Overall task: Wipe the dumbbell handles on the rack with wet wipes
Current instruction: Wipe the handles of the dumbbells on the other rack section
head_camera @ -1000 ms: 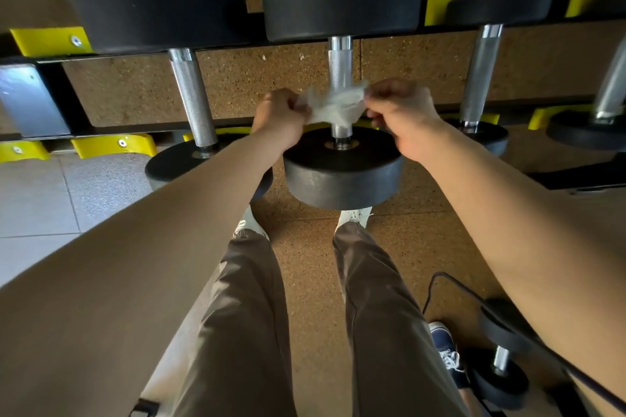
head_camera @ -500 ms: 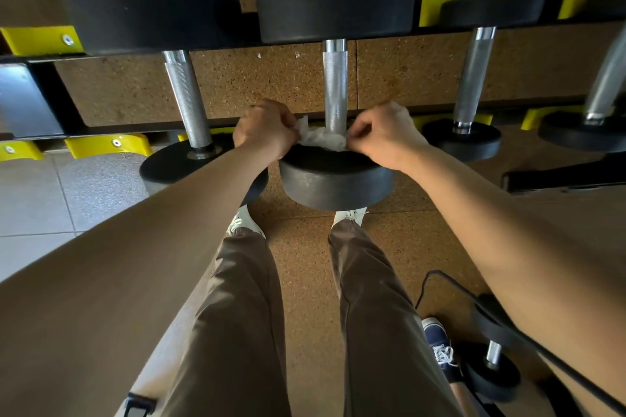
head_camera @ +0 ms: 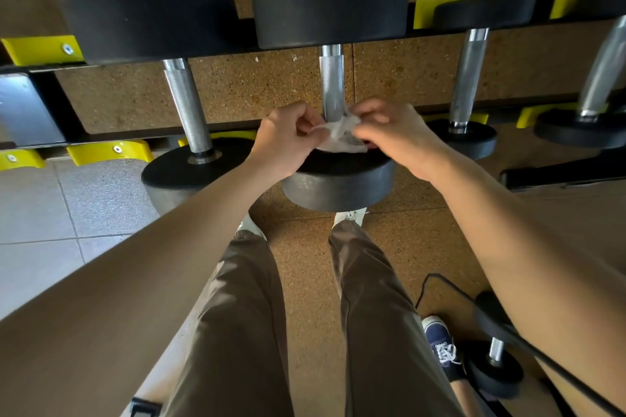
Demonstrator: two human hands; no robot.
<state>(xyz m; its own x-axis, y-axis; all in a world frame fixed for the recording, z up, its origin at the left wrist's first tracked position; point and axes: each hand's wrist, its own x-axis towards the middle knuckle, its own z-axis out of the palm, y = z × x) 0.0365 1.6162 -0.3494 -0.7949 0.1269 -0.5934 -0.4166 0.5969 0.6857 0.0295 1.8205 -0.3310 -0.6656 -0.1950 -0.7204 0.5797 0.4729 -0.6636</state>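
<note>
Left hand (head_camera: pixel 286 137) and right hand (head_camera: pixel 394 132) each pinch the crumpled white wet wipe (head_camera: pixel 340 134) around the knurled steel dumbbell handle (head_camera: pixel 332 81).

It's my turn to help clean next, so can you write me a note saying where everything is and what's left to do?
Left hand: pinches the wet wipe at its left end.
Right hand: pinches its right end.
The wipe lies across the near end of the middle dumbbell handle, just above the weight head.
Done: which handles are already clean cannot be told.
Left: probably the rest of this handle, then the left handle, right handle and far-right handle.
</note>
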